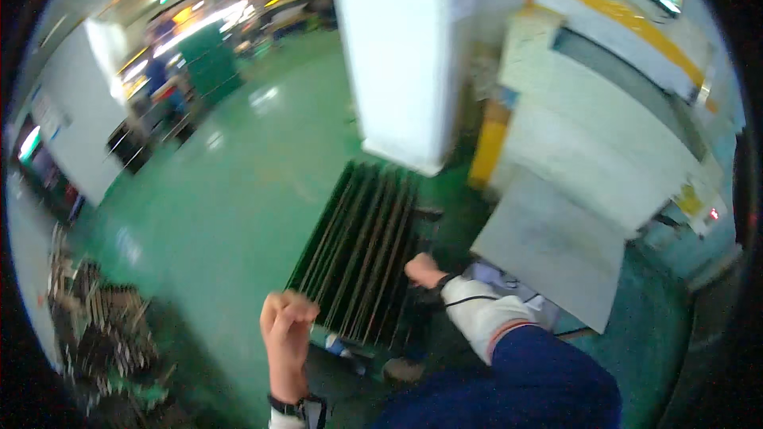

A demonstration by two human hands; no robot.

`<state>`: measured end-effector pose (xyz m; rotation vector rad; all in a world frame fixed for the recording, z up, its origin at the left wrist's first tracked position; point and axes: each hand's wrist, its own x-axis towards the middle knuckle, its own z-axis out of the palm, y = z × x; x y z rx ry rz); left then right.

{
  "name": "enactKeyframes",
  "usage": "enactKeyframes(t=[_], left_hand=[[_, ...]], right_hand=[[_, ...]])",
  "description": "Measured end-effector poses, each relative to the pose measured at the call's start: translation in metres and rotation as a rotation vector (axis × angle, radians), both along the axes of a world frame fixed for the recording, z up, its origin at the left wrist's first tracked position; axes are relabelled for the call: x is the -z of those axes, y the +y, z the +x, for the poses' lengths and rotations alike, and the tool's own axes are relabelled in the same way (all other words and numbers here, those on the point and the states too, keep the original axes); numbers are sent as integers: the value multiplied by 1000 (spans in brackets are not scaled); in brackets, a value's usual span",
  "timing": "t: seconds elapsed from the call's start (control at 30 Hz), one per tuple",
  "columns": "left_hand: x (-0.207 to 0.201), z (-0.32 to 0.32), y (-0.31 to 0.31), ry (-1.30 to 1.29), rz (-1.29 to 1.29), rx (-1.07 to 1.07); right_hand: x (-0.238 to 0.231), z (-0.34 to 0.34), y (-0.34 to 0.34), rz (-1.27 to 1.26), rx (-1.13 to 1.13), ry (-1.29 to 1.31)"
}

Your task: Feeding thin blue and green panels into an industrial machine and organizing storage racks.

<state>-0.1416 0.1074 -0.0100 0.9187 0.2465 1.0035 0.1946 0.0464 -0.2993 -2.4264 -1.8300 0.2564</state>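
A dark rack (pixel 358 246) with several long, narrow slats or upright panels stands on the floor in front of me. My left hand (pixel 288 326) is raised by the rack's near left corner, its fingers curled closed. At the rack's right side is my right hand (pixel 424 270), closed too and blurred. Whatever either hand holds, if anything, is hidden. Both wrists carry dark bands. My shoe (pixel 404 369) shows just below the near end of the rack.
A large pale machine (pixel 588 127) with yellow trim stands at the right, a flat grey panel (pixel 556 246) in front of it. A white pillar (pixel 397 56) rises beyond the rack. Stacked dark frames (pixel 103 334) lie at the left. A person (pixel 159 79) is far off, upper left.
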Motion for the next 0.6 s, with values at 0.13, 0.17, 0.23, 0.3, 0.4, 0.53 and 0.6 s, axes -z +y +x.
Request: enactKeyframes(t=[0.13, 0.17, 0.23, 0.3, 0.4, 0.53, 0.6], left_hand=[[133, -44, 30, 323, -241, -74], [169, -83, 35, 358, -276, -175], [216, -110, 25, 376, -368, -212], [245, -125, 21, 389, -473, -219], [252, -119, 25, 311, -544, -153], [250, -102, 31, 423, -557, -120], [256, -106, 39, 445, -594, -146]], right_hand=[[49, 29, -6, 142, 566, 487], [-28, -2, 19, 101, 669, 773], [-131, -10, 11, 28, 827, 974], [-145, 0, -3, 238, 874, 832], [-202, 41, -47, 307, 838, 834], [-327, 72, -116, 419, 722, 746], [-378, 68, -149, 571, 781, 854]])
